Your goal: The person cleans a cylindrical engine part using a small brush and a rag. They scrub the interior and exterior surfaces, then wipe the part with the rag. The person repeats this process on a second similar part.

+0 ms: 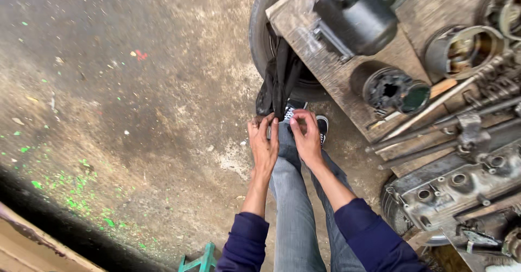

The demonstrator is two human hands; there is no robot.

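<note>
The black rubber strip (pixel 279 82) hangs down from the edge of the wooden workbench (pixel 331 68), in front of a tyre (pixel 259 33). The left hand (pixel 264 147) and right hand (pixel 305 137) both pinch its lower end, just below the workbench, above the person's jeans (pixel 296 212).

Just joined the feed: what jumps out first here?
Both hands, left hand and right hand, pinch a black rubber strip at centre frame, above the person's jeans. To the right, a worn wooden board carries a black cylindrical motor housing and a greasy metal cylinder head.
</note>
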